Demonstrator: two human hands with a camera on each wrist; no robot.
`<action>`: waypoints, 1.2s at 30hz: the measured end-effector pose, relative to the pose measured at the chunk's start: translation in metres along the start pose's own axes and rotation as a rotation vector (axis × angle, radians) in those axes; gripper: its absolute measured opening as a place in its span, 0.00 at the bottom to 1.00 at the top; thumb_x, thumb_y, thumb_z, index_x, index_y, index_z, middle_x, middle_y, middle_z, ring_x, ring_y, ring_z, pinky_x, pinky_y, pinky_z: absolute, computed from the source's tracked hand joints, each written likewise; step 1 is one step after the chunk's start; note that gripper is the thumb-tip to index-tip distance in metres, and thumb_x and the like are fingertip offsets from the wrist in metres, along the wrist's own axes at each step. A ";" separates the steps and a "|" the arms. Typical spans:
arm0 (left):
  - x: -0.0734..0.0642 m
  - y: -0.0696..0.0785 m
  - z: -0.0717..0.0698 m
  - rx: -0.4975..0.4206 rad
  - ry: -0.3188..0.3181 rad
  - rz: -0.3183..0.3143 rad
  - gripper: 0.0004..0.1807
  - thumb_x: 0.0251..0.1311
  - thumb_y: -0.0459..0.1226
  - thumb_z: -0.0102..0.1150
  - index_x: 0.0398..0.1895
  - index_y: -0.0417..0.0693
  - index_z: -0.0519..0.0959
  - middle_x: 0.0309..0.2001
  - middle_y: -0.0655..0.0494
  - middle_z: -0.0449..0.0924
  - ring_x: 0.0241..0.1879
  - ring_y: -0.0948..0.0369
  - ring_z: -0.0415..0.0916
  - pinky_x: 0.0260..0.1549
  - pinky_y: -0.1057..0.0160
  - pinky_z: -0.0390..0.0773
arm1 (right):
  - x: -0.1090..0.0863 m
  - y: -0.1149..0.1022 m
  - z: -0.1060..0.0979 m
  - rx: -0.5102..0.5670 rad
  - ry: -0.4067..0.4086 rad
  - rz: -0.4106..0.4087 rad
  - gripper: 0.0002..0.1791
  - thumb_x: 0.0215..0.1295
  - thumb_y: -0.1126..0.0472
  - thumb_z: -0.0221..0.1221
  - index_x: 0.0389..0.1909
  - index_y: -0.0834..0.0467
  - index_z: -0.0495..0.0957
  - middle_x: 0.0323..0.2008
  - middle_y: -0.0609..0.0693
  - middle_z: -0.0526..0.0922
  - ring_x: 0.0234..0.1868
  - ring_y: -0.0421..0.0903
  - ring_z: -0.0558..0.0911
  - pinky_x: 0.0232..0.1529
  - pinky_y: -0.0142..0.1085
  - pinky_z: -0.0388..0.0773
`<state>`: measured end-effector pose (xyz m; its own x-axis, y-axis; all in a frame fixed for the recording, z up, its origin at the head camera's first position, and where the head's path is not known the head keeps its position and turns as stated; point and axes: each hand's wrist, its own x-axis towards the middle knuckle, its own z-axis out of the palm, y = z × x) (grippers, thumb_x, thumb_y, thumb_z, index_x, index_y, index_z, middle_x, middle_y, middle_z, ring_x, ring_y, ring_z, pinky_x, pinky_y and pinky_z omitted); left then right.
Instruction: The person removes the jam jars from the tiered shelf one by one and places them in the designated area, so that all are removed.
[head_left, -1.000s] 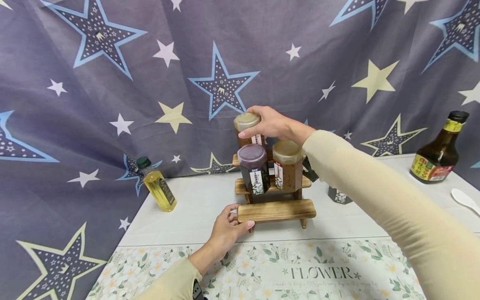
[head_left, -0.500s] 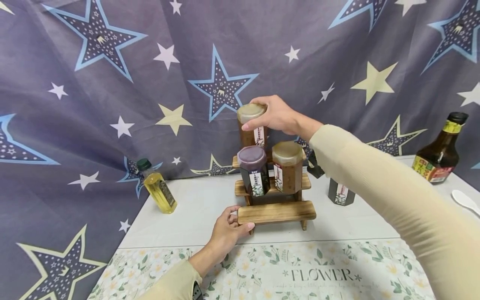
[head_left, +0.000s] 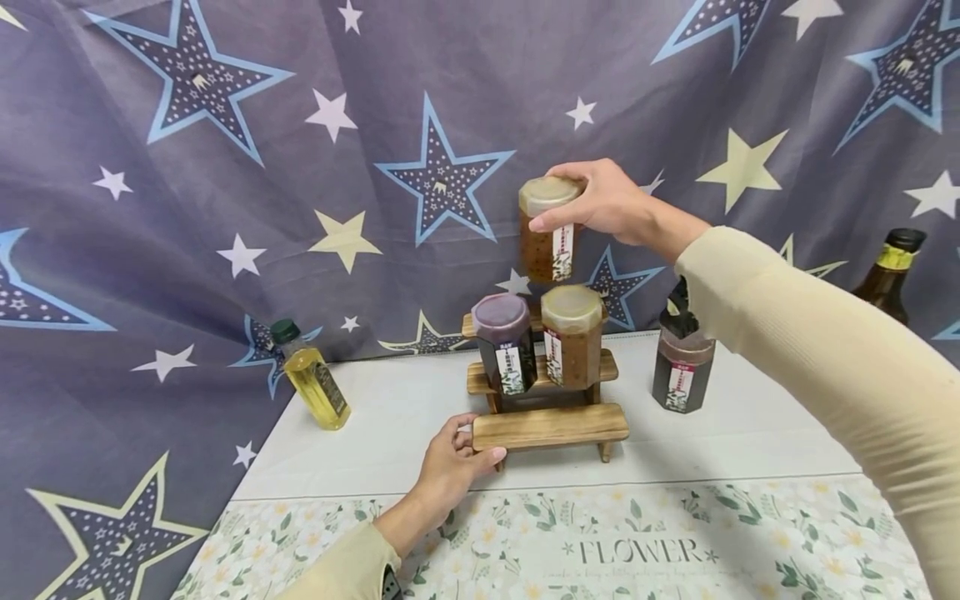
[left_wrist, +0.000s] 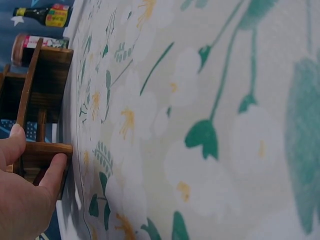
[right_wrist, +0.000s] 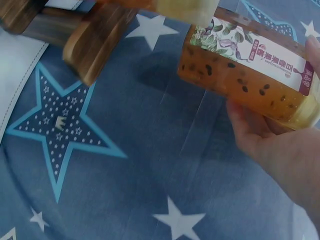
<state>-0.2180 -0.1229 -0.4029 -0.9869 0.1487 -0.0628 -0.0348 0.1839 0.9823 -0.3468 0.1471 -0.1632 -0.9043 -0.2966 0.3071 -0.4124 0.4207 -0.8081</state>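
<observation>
My right hand [head_left: 611, 204] grips an amber jam jar [head_left: 536, 246] near its pale lid, up in the air above the wooden tiered rack [head_left: 551, 427]. Dark seeds show through the glass of this jar [right_wrist: 235, 80] in the right wrist view. On the rack's middle step stand a dark jar with a purple lid [head_left: 501, 312] and a second amber jar [head_left: 581, 337], side by side. My left hand [head_left: 450, 462] holds the left end of the bottom step, its thumb in front. In the left wrist view, finger and thumb of the left hand [left_wrist: 30, 185] pinch that step's end.
A dark jar [head_left: 682, 375] stands on the table right of the rack, partly behind a black object [head_left: 678, 312]. An oil bottle [head_left: 318, 379] is at the left. A brown sauce bottle [head_left: 888, 275] at the right is partly hidden by my sleeve. A starry curtain hangs behind.
My right hand has lifted the amber jar off the rack's top step and carried it up and to the right. The left hand has stayed on the bottom step.
</observation>
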 end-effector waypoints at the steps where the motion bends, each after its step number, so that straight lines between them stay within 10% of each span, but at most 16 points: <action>1: 0.000 0.000 0.000 0.005 0.002 0.000 0.39 0.56 0.33 0.68 0.68 0.38 0.58 0.51 0.41 0.76 0.47 0.54 0.79 0.44 0.61 0.84 | -0.001 0.001 -0.003 -0.005 0.005 0.003 0.38 0.49 0.53 0.74 0.62 0.55 0.72 0.44 0.53 0.79 0.41 0.46 0.76 0.37 0.36 0.78; 36: -0.001 0.001 0.000 0.033 0.004 -0.001 0.39 0.56 0.34 0.68 0.68 0.38 0.58 0.50 0.43 0.77 0.47 0.55 0.79 0.43 0.62 0.84 | -0.095 0.078 -0.095 -0.257 0.109 0.180 0.43 0.52 0.51 0.73 0.68 0.56 0.65 0.50 0.54 0.76 0.43 0.40 0.75 0.37 0.23 0.73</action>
<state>-0.2171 -0.1228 -0.4016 -0.9874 0.1448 -0.0632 -0.0309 0.2157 0.9760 -0.3032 0.2900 -0.2077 -0.9661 -0.1102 0.2337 -0.2464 0.6648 -0.7052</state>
